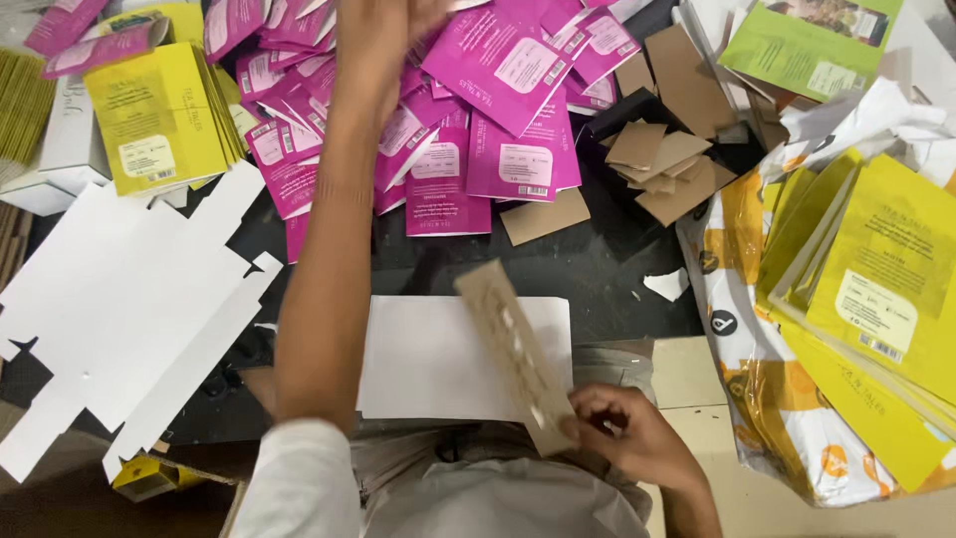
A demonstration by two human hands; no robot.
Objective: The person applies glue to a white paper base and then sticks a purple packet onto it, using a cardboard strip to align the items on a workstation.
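**Brown card strip held over a white sheet, other arm stretched into the pink packets**

The right hand (637,438) is closed around the near end of a brown cardboard strip (518,354) with cut-out slots along it. The strip's long axis runs diagonally: its gripped end sits low and to the right, close to the person's body, and its free end points up and to the left, away from the body. It hangs above a white sheet (428,359) lying on the dark table (617,264).

The left hand (383,30) reaches far forward into a heap of pink packets (498,110); blur and the frame edge hide the fingers, so I cannot tell whether it grips anything.

Yellow packets (159,120) lie at the far left, flat white box blanks (129,289) beside them. More yellow packets (876,289) are stacked on the right.
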